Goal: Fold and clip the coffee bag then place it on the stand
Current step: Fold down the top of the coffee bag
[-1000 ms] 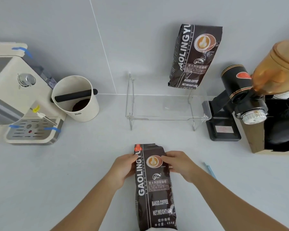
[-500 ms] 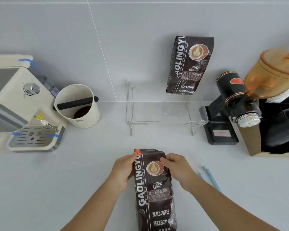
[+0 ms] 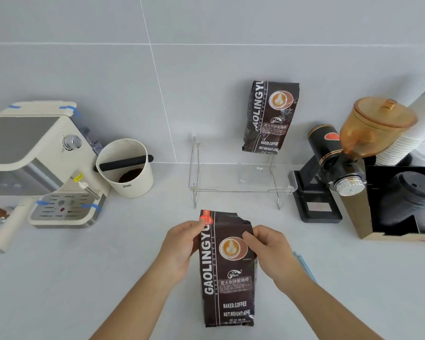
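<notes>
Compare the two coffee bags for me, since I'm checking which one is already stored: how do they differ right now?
The near coffee bag lies flat on the counter; the far coffee bag stands upright on the clear stand by the wall. The near bag's top edge is torn open and ragged; the far bag's top looks closed and straight. The left hand and right hand grip the near bag; nothing touches the far one. Both share the same dark printed design.

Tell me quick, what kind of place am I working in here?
Most likely a coffee station on a pale counter, at home or in a small cafe. An espresso machine stands at the left, a grinder with an amber hopper at the right, and stacked paper cups lean beside it.
</notes>
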{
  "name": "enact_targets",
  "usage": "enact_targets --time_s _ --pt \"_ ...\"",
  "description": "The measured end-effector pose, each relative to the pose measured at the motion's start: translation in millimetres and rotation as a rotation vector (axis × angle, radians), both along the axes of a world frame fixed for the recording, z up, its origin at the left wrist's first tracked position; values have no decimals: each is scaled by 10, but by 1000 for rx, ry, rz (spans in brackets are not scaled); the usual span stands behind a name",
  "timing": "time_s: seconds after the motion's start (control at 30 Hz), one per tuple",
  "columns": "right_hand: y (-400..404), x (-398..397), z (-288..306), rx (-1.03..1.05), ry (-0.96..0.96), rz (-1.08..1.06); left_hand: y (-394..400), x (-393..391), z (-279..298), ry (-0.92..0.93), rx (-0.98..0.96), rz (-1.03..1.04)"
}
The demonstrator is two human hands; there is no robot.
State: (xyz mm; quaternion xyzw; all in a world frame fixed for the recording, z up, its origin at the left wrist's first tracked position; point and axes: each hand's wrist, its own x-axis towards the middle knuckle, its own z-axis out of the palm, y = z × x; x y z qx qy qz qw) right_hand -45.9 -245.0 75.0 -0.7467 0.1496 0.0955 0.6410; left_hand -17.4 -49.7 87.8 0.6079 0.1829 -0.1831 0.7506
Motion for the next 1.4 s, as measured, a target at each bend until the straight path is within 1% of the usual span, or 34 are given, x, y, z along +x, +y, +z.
enact_targets --time_s 0.13,0.3,0.4,0.63,0.83,0.93,1.07,1.23,1.4 --pt "-18 -52 122 -17 -98 26 -20 -66 144 -102 -15 20" --pt "-53 -76 236 -4 -166 19 -34 -142 281 -216 -6 23" --pt "-74 -95 298 21 -192 5 -41 -166 318 -247 9 15" --pt "-123 -121 333 22 -159 14 -62 -187 286 -237 71 -22" --pt "-161 -107 500 101 -154 45 -85 -155 373 -232 152 -48" --pt "-162 -58 679 145 -153 -9 -117 -127 453 -229 138 -15" --pt "-115 44 841 127 -187 22 -137 -84 534 -225 138 9" --pt "-24 129 846 41 -214 42 -150 -57 580 -204 114 32" --pt "-16 160 864 46 -172 27 -146 -62 572 -206 95 32"
